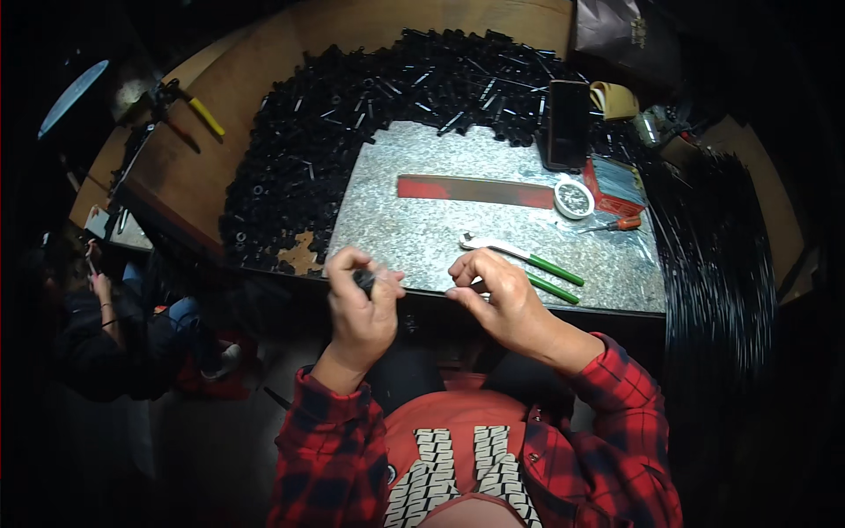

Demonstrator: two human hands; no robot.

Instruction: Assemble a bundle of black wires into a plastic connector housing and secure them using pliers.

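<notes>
My left hand (363,304) is closed around a small black cylindrical part (364,281) just in front of the table edge. My right hand (495,290) is a short way to its right, thumb and fingertips pinched together; whatever they hold is too small or hidden to name. Partly behind that hand, on the speckled grey work surface (378,202), lie green-handled pliers (554,267). Farther back rests a long flat bar (475,190), red and brown. Its right end meets a round white dish (574,200) of tiny shiny pieces.
A big heap of black parts (299,150) fills the back and left. To the right are a phone (568,123), a red box (616,202) of thin pieces, a screwdriver (627,224) and hanging black strands (722,273). Another person (114,326) sits at the far left.
</notes>
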